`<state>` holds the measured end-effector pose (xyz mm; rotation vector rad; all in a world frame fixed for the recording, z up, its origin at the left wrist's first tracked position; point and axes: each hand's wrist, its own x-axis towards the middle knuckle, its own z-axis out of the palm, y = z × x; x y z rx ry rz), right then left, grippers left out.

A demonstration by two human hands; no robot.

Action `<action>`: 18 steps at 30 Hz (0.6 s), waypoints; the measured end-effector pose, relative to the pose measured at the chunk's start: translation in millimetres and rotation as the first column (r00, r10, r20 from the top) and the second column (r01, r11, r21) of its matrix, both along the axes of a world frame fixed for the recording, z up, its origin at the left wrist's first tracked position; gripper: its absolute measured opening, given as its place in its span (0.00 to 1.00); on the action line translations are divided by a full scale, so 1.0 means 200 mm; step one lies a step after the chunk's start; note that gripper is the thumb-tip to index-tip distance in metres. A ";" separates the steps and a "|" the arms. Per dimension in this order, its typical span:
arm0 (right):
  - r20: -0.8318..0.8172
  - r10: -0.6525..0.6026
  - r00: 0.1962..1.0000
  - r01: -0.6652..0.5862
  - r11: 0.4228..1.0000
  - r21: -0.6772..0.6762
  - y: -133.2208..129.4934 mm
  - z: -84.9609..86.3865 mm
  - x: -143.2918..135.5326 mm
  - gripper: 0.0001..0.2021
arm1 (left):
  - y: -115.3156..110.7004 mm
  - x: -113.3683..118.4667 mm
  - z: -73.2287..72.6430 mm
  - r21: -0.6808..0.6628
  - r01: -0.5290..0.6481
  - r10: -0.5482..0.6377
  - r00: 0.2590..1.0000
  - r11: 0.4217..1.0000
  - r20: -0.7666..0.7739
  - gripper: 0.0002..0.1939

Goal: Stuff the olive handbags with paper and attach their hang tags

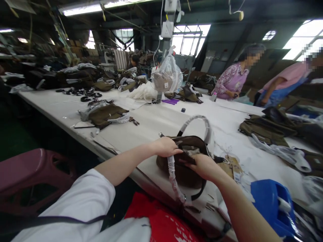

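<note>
Head view: a brown handbag (185,173) sits upright with its top open at the near edge of the white counter (148,116), straight in front of me, and both my hands are on it. My left hand (167,147) is at the left part of the opening, fingers bent over the rim with the thumb pointing right. My right hand (203,166) has the near rim of the opening pinched between thumb and fingers. One handle, wrapped in clear plastic, arches up on the bag's far side; the other, wrapped too, hangs down the near side below my left hand. Just right of the bag lies a piece of brown cardboard (233,168), and nearer on that side is a blue plastic container (272,205). On the far left part of the counter rests another brown bag (107,116) with plastic-wrapped handles, and more brown bags (267,129) are heaped at the right. Farther off, a clear plastic bag (168,77) with something brown inside hangs at a post, above some purple material (171,101). Two people stand beyond the counter at the far right, one in a patterned top (230,79). A maroon stool (27,171) is at my left, and red fabric (158,218) shows below the near edge.
</note>
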<state>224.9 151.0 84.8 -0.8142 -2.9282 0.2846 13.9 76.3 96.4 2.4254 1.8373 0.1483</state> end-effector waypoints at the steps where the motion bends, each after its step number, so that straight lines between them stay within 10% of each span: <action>1: 0.007 -0.008 1.000 0.009 0.999 -0.039 0.00 -0.01 0.00 0.07 | 0.02 0.00 -0.01 -0.014 0.000 0.000 1.000 1.000 0.008 0.28; 7: 0.029 -0.055 0.998 0.057 0.994 -0.090 0.01 -0.02 0.04 0.10 | 0.04 -0.04 0.04 -0.086 0.001 0.025 0.954 0.996 0.300 0.27; 14: -0.121 0.026 0.992 -0.068 0.932 -0.355 0.13 -0.08 0.20 0.11 | 0.05 -0.38 0.07 0.076 -0.413 0.065 0.318 0.908 0.946 0.28; 18: -0.190 -0.007 0.982 -0.070 0.915 -0.398 0.14 -0.13 0.29 0.12 | -0.06 -0.34 -0.13 -0.131 -0.183 0.198 0.421 0.974 0.885 0.46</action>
